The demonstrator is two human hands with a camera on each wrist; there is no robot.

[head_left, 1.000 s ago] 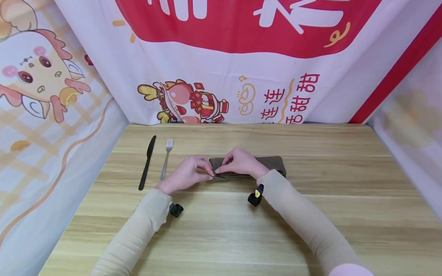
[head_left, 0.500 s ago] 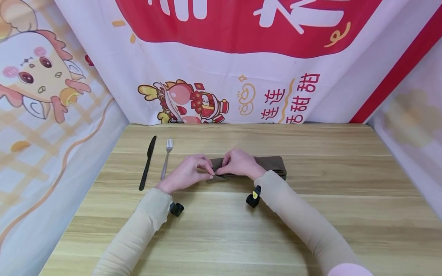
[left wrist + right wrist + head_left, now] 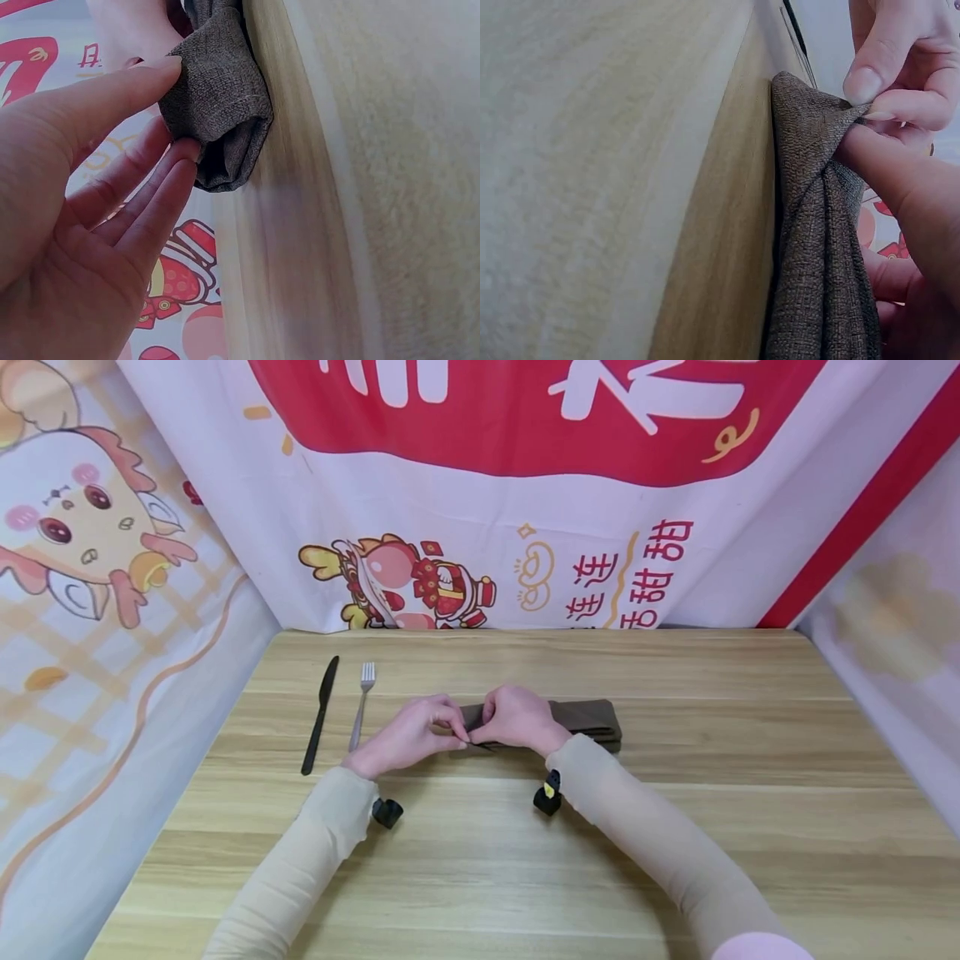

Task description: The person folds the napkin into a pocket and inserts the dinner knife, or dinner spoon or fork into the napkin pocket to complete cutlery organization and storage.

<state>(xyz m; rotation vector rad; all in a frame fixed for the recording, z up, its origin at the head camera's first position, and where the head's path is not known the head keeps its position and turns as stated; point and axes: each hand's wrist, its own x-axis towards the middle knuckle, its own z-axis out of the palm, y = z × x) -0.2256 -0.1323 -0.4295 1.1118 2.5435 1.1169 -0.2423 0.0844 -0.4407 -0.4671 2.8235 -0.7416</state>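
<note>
A dark grey-brown cloth napkin [image 3: 588, 717], folded into a long strip, lies across the far half of the table. My left hand [image 3: 420, 733] pinches a raised corner at its left end between thumb and fingers. Close beside it, my right hand [image 3: 519, 718] holds the strip from above, fingers over the far side. In the right wrist view the right thumb presses under the folded edge of the napkin [image 3: 814, 247], and a diagonal crease shows there. From the left wrist, the end of the napkin [image 3: 217, 82] looks like a hollow roll.
Left of the hands lie a silver fork [image 3: 362, 708] and, further left, a black knife [image 3: 321, 714], both pointing away. The wooden table [image 3: 480, 868] ends at a printed cloth backdrop [image 3: 495, 502]. Each wrist carries a small black camera.
Both hands stay at the napkin's left end. The left hand has shifted slightly right, and the small flap under its fingertips has changed shape. The right wrist has turned a little.
</note>
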